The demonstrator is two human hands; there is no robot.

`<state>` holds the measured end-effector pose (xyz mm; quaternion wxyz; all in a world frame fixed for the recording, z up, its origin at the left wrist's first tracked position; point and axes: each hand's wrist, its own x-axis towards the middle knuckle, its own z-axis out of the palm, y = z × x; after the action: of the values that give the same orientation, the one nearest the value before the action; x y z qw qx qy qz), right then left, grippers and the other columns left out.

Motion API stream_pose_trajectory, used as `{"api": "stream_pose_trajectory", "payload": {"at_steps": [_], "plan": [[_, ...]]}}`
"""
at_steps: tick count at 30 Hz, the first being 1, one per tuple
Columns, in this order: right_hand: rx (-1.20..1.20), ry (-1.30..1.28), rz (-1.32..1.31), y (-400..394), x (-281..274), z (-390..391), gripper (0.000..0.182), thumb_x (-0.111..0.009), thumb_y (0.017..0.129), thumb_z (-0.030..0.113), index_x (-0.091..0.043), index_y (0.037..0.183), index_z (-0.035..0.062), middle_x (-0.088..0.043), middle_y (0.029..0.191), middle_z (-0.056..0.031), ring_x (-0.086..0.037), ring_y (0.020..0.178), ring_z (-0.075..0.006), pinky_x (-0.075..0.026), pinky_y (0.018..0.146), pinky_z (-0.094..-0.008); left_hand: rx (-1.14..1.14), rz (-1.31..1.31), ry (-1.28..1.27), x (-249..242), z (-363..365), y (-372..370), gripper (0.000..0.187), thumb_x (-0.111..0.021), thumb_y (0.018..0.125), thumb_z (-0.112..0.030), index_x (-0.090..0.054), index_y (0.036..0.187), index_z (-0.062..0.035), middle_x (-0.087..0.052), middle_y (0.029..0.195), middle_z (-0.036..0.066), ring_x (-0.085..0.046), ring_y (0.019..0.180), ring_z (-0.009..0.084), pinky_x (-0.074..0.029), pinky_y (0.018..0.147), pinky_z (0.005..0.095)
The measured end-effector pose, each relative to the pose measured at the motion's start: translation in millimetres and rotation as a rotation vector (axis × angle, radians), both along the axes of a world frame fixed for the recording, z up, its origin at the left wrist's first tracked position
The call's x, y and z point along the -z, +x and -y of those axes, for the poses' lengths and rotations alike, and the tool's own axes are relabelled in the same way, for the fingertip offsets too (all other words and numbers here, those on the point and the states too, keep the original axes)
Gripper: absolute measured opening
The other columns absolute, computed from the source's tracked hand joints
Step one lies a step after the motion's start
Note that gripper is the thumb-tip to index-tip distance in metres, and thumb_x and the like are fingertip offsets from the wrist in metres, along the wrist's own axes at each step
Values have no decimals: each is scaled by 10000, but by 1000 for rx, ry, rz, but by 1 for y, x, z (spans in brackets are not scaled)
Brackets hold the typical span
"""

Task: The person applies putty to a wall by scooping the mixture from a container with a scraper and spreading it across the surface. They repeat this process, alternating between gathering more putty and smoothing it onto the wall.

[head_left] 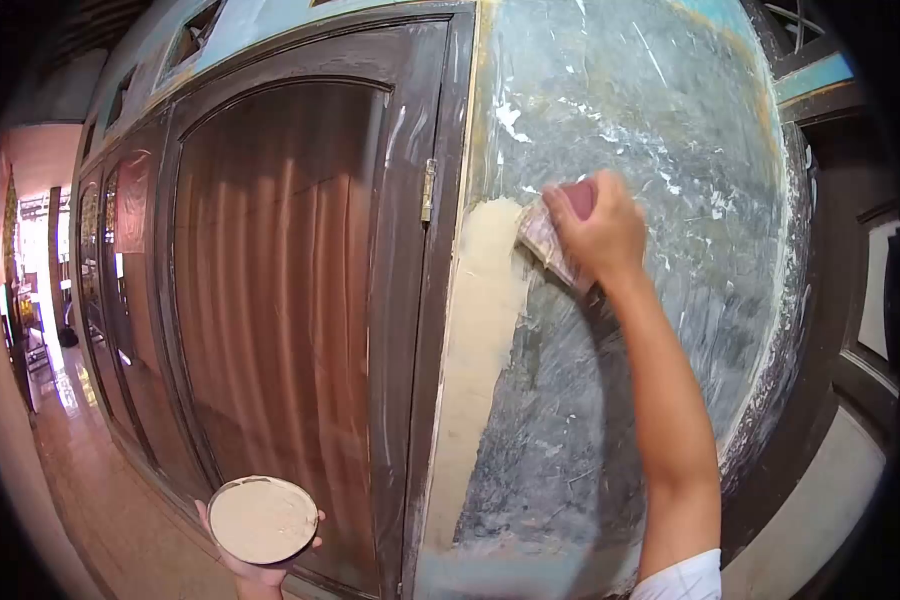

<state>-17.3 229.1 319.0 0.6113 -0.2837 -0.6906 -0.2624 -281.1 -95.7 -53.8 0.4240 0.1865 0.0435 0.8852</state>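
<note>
My right hand (612,235) is closed around the maroon handle of a wide putty knife (553,250). Its pale-smeared blade lies at or very near the grey, scuffed wall (610,400), tilted down to the right; exact contact is hard to tell. Left of the blade, a strip of cream putty (478,310) coats the wall along the door frame. Low on the left, my left hand (258,588) holds a round bowl (315,528) from below, with fingertips showing at both sides. Smooth cream putty (262,516) fills it nearly to the rim.
A dark wooden door (410,250) with a curtained glass panel (280,280) stands left of the wall, with a metal hinge (428,190) on its edge. Another dark panelled door (840,300) is at the right. A tiled walkway (100,450) runs back on the left.
</note>
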Motion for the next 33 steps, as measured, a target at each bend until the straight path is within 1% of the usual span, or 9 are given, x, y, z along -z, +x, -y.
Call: {"api": "stream_pose_trajectory", "payload": {"at_steps": [3,5,9,13,17,21,24,26,33], "plan": [[7,201,188,-23,33,-2,613,-746,847,659,-621,971,72,-642,1005,-129,-644,860,-349,-473,808,-467,-24,-5,21,2,0,-5,991,-421,872,-901,-560,1444,-104,-605,1342,328,-554,1092,733,-578,678,773],[120,378,172,-32,24,-8,627,-708,885,646,-649,1087,56,-655,1024,-141,-659,907,-345,-451,831,-493,-1,3,53,-2,-2,-9,989,-424,872,-901,-563,1443,-105,-605,1349,323,-556,1089,733,-578,674,771],[1,57,-249,-15,-28,-12,655,-707,876,661,-648,1093,45,-650,1079,-144,-660,916,-354,-484,837,-491,-22,-6,21,-4,1,-15,985,-422,874,-900,-569,1437,-105,-608,1353,312,-560,1080,732,-580,664,767],[24,136,355,-29,18,11,649,-670,916,667,-652,1128,54,-657,1147,-165,-680,992,-354,-502,874,-495,-41,-19,21,-6,6,-23,989,-422,869,-905,-576,1428,-104,-624,1333,303,-574,1068,721,-584,657,763],[181,166,328,-45,-8,10,655,-660,929,663,-647,1161,51,-657,1181,-177,-685,1023,-351,-503,900,-494,-8,38,34,-10,5,-25,992,-424,864,-909,-575,1425,-105,-636,1309,302,-583,1068,716,-580,684,786],[-54,-37,-287,-20,-49,3,725,-665,917,688,-633,1188,16,-664,1205,-214,-682,1074,-378,-525,912,-498,-6,39,21,-7,7,-30,991,-424,866,-907,-569,1430,-106,-632,1318,305,-584,1059,721,-582,679,784],[-237,-54,-295,-6,-31,-1,714,-726,883,686,-639,1065,1,-709,1073,-219,-700,998,-379,-541,873,-467,238,110,236,3,-3,-29,1148,-418,809,-965,-376,1587,-122,-377,1519,419,-427,1227,778,-445,846,912],[-401,-72,-303,4,-14,-3,659,-777,875,649,-641,958,9,-716,882,-169,-699,840,-309,-548,790,-412,275,70,183,8,-21,-22,1093,-427,831,-939,-438,1554,-119,-441,1496,384,-433,1225,777,-459,845,897],[-502,-221,-236,55,28,-11,630,-786,912,584,-619,1080,0,-692,925,-121,-654,858,-209,-533,781,-362,538,-57,193,-10,-84,55,1076,-441,852,-919,-449,1550,-99,-487,1496,348,-478,1249,723,-511,884,832]]}}
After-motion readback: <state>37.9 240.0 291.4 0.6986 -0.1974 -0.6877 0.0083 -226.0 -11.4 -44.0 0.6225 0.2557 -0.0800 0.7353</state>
